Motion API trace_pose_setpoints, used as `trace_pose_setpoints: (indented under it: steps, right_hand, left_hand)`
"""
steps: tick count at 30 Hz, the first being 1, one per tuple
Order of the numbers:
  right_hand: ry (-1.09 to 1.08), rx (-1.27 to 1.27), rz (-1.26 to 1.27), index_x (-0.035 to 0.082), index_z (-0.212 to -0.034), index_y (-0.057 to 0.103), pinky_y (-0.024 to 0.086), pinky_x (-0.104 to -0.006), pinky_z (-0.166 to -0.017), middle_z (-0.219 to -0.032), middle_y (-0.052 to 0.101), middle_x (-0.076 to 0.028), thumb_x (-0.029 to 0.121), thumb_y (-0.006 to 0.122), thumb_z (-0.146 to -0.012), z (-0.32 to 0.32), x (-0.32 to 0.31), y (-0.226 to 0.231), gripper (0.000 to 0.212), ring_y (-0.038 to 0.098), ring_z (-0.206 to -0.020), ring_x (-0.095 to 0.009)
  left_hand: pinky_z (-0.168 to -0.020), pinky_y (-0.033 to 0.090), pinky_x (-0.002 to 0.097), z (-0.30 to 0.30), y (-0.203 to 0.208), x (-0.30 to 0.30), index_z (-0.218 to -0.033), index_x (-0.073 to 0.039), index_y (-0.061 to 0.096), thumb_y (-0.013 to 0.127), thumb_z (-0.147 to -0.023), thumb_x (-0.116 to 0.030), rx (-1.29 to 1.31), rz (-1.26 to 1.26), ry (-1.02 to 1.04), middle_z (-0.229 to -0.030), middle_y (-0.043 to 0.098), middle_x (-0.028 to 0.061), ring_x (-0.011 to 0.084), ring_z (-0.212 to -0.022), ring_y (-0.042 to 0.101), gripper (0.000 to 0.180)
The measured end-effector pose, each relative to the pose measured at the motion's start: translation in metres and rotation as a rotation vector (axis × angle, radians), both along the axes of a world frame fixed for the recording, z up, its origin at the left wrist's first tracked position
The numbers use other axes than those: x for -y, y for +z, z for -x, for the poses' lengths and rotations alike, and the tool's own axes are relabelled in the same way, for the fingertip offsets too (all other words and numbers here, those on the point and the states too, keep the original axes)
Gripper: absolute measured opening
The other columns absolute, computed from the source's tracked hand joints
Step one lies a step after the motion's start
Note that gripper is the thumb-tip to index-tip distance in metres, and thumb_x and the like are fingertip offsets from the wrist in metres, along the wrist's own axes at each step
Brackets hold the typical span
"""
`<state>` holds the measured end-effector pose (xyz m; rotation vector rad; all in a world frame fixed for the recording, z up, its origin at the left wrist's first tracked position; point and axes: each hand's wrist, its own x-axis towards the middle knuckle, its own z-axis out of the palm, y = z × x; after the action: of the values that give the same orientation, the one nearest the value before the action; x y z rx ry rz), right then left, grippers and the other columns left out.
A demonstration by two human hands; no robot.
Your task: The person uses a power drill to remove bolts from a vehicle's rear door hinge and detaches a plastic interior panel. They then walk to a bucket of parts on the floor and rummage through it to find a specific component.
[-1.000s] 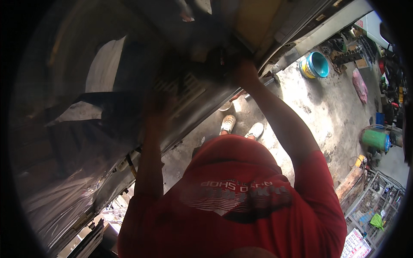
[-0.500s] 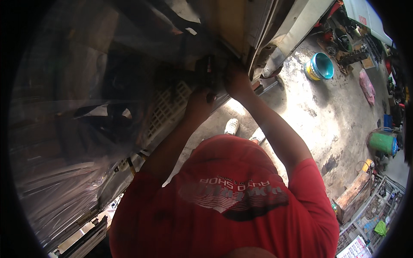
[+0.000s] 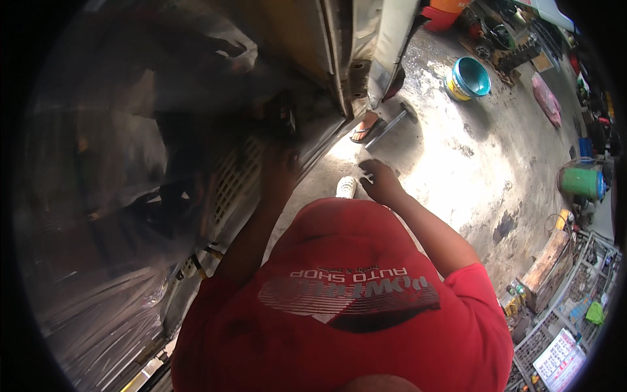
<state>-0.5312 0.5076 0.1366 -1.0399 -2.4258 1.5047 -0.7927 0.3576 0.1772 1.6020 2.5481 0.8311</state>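
My left hand (image 3: pixel 281 173) reaches into deep shadow at the edge of a vehicle's door opening. Its fingers are lost in the dark, close to a dark object (image 3: pixel 282 116) whose kind I cannot make out. Beside that hand runs a pale latticed panel (image 3: pixel 238 176). My right hand (image 3: pixel 384 184) is apart from the vehicle, over the concrete floor. Its thumb and forefinger curve with a gap between them, and a pale spot shows there. I see nothing plainly held in it.
Clear plastic sheeting (image 3: pixel 85 313) hangs at the left. Past my white shoe (image 3: pixel 346 187) are another person's sandalled foot (image 3: pixel 366 126) and a grey T-shaped bar (image 3: pixel 390 127). A blue bucket (image 3: pixel 469 78), pink bag (image 3: pixel 546 98), green container (image 3: pixel 581 181) and wire rack (image 3: pixel 568 294) stand right.
My right hand has come away from the vehicle, back toward me and to the right. My left hand has shifted slightly left. The sandalled foot and T-shaped bar now show.
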Motion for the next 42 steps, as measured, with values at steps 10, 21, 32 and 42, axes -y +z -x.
trace_pose_setpoints:
  steps: [10, 21, 32, 42]
  right_hand:
    - [-0.045, 0.483, 0.095, -0.001, -0.122, 0.069, 0.055, -0.0453, -0.097, -0.12, 0.072, -0.025, 0.022, 0.073, -0.089, -0.096, 0.016, -0.065, 0.039, 0.068, -0.114, -0.041]
    - [0.054, 0.202, 0.08, 0.002, -0.123, 0.068, 0.058, -0.0427, -0.09, -0.112, 0.075, -0.021, 0.018, 0.074, -0.09, -0.031, -0.012, -0.025, 0.037, 0.073, -0.103, -0.036]
    - [0.417, -0.275, -0.571, 0.003, -0.134, 0.062, 0.054, -0.0485, -0.099, -0.122, 0.067, -0.022, 0.018, 0.073, -0.091, 0.125, -0.003, 0.123, 0.047, 0.067, -0.114, -0.04]
    - [0.773, -0.062, -0.741, 0.003, -0.134, 0.062, 0.052, -0.0505, -0.103, -0.127, 0.067, -0.026, 0.02, 0.066, -0.093, 0.321, 0.01, 0.08, 0.045, 0.065, -0.118, -0.042]
  left_hand:
    - [-0.101, 0.051, 0.0508, 0.027, 0.01, 0.029, -0.113, -0.004, 0.069, 0.071, -0.093, -0.012, -0.041, 0.017, -0.023, -0.117, 0.068, 0.0188, 0.0415, -0.112, 0.064, 0.022]
    - [-0.099, 0.05, 0.0494, 0.073, 0.046, 0.065, -0.122, 0.0, 0.069, 0.066, -0.097, -0.025, 0.178, 0.179, 0.252, -0.119, 0.069, 0.0236, 0.0428, -0.106, 0.066, 0.036]
    - [-0.104, 0.051, 0.0445, 0.106, 0.072, 0.095, -0.138, -0.001, 0.061, 0.075, -0.093, -0.037, 0.298, -0.039, 0.55, -0.129, 0.069, 0.0227, 0.0376, -0.121, 0.067, 0.06]
    - [-0.087, 0.057, 0.038, 0.069, 0.168, 0.214, -0.143, -0.006, 0.059, 0.08, -0.089, -0.03, 0.59, 0.239, 0.41, -0.106, 0.075, 0.0179, 0.026, -0.096, 0.073, 0.062]
